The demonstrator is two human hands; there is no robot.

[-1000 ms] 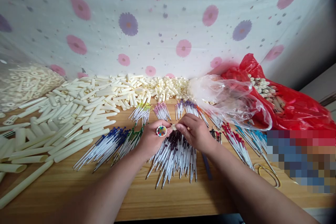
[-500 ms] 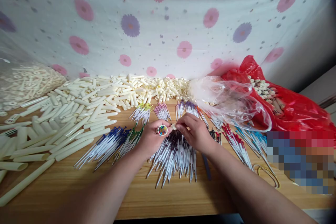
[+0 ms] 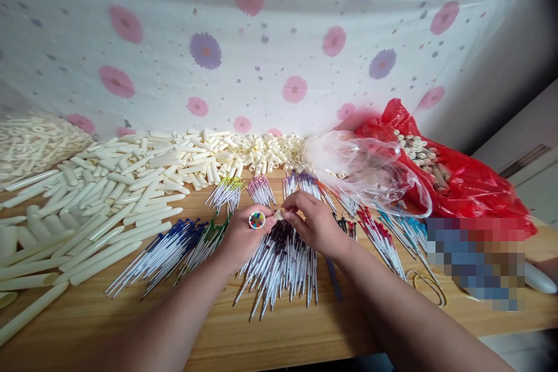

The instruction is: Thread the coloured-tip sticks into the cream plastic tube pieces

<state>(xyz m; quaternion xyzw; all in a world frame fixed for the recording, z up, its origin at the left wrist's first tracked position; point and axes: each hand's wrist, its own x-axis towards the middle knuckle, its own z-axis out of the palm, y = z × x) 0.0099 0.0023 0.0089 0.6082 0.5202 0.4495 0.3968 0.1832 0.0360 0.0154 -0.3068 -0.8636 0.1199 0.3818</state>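
Note:
My left hand (image 3: 244, 235) is closed around a cream pen barrel, whose round open end (image 3: 257, 220) faces me and shows several coloured tips packed inside. The fingertips of my right hand (image 3: 311, 224) pinch a small cream plastic piece (image 3: 278, 215), which also meets the thumb and finger of my left hand. Directly below both hands lies a fan of white pen refills with dark purple tips (image 3: 283, 267). To their left are blue-tipped refills (image 3: 161, 250) and green-tipped refills (image 3: 204, 244). Red-tipped refills (image 3: 383, 238) lie right of my right forearm.
Cream tubes (image 3: 108, 209) spread over the left of the wooden table (image 3: 244, 343). Small cream parts (image 3: 270, 151) are heaped at the back. A clear plastic bag (image 3: 357, 163) and red bag (image 3: 475, 186) lie right, near yellow rubber bands (image 3: 429, 288). A flowered sheet (image 3: 261, 70) hangs behind.
The view has shifted slightly, so the table things appear further left and a pale rounded thing shows at the right edge. Both hands keep their grips, close together.

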